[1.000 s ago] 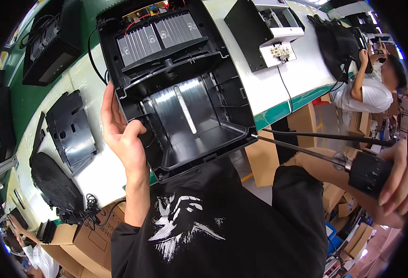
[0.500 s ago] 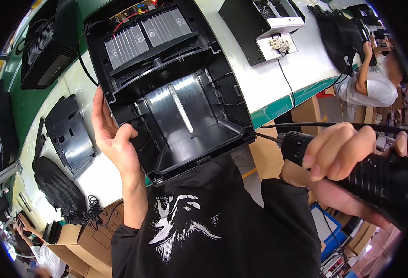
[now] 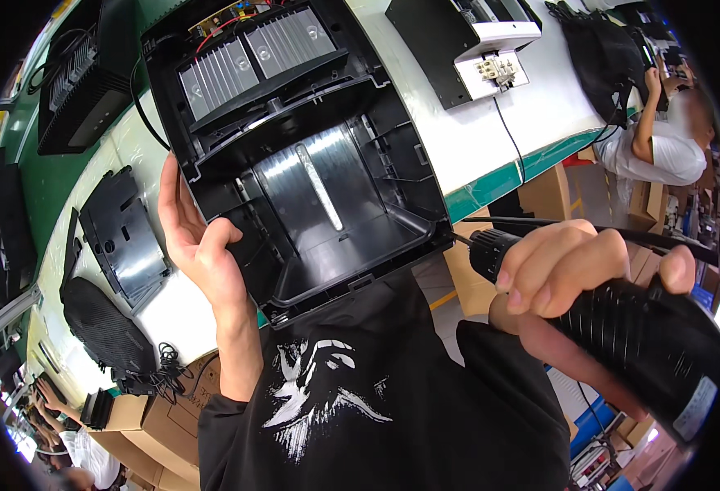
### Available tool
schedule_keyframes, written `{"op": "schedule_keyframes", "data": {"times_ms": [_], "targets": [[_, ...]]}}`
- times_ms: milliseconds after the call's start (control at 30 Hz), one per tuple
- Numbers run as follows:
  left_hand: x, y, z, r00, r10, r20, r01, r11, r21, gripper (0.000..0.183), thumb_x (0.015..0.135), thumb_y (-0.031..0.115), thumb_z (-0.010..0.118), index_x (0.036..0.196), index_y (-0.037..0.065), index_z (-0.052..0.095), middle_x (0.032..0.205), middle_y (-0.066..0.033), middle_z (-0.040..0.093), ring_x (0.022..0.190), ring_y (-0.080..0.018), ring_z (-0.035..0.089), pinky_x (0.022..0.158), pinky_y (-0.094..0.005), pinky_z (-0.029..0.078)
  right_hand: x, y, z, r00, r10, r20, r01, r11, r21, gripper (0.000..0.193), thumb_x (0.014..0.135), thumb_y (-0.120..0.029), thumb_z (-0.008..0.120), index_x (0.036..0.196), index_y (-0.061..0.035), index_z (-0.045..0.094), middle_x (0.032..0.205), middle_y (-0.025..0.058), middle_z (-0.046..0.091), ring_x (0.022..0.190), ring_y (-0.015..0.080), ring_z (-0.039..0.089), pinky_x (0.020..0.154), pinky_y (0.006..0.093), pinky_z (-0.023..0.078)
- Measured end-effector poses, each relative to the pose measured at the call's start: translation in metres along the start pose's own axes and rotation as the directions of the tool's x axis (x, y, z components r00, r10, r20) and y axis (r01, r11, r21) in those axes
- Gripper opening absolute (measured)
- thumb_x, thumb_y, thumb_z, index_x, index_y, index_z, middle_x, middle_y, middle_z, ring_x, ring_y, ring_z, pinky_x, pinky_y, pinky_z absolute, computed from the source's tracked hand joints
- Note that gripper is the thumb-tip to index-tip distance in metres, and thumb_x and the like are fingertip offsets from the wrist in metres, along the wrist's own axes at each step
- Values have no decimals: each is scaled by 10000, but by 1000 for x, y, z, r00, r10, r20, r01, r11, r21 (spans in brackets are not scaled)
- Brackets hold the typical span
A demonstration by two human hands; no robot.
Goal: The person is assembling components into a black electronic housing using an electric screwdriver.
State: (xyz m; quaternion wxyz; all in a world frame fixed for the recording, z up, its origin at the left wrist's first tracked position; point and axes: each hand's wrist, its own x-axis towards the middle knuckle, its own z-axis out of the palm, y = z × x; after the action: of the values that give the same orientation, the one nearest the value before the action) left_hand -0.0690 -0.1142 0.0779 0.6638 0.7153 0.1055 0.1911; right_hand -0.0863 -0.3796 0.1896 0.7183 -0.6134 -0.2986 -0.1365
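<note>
A large black plastic housing [image 3: 294,155] lies open on the white workbench, with a shiny metal chamber inside and two ribbed metal plates at its far end. My left hand [image 3: 192,237] holds the housing's left side wall, thumb hooked over the inner edge. My right hand [image 3: 573,274] grips a black electric screwdriver [image 3: 638,344], its tip pointing at the housing's near right corner. A cable runs from the tool to the right.
Black plastic panels [image 3: 122,237] and a mesh cover [image 3: 106,327] lie left of the housing. A black-and-white unit [image 3: 474,41] stands at the back right. Another person in a white shirt [image 3: 663,139] works at the far right. Cardboard boxes [image 3: 163,417] sit below the bench.
My right hand has brought the screwdriver in from the far right toward the housing's near right corner. My left hand stays on the left wall.
</note>
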Motion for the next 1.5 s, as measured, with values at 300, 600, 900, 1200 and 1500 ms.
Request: {"op": "schedule_keyframes", "data": {"times_ms": [300, 600, 900, 1200, 1500], "targets": [[-1, 6, 5, 997, -79, -16, 77, 994, -77, 803, 559, -94, 391, 1360, -64, 360, 1418, -158, 382, 1336, -248, 341, 829, -161, 423, -2, 18, 26, 998, -67, -14, 67, 997, 31, 729, 713, -667, 623, 1100, -97, 382, 672, 97, 532, 455, 188, 525, 412, 292, 481], [0, 5, 5, 999, -35, -15, 33, 994, -100, 809, 543, -93, 390, 1351, -68, 366, 1414, -162, 383, 1349, -260, 321, 951, -212, 377, -2, 28, 25, 978, -170, -122, 179, 982, 68, 790, 721, -724, 564, 1139, -87, 358, 623, 98, 506, 406, 185, 484, 355, 282, 450], [0, 7, 5, 997, -76, 0, 74, 978, -197, 805, 537, -115, 386, 1341, -69, 369, 1405, -169, 383, 1353, -266, 309, 1085, -295, 269, 17, -21, -12, 996, -75, 57, 68, 990, 123, 646, 816, -491, 643, 1197, -72, 334, 712, 83, 567, 485, 200, 559, 439, 286, 525], [0, 8, 4, 998, -57, -3, 55, 981, -184, 814, 521, -87, 394, 1334, -79, 375, 1405, -172, 382, 1363, -271, 291, 1091, -288, 251, 10, -80, -121, 774, -553, -308, 405, 806, -431, 805, 627, -866, 475, 689, -66, 417, 647, 30, 443, 519, 173, 438, 495, 309, 358], [0, 8, 4, 997, -70, -14, 68, 988, -142, 821, 515, -78, 394, 1336, -83, 369, 1408, -168, 378, 1367, -271, 280, 1104, -294, 225, 52, 26, -129, 692, -451, -564, 191, 867, -459, 988, 612, -949, 158, 686, -27, 504, 593, 112, 508, 475, 231, 489, 523, 349, 442]]}}
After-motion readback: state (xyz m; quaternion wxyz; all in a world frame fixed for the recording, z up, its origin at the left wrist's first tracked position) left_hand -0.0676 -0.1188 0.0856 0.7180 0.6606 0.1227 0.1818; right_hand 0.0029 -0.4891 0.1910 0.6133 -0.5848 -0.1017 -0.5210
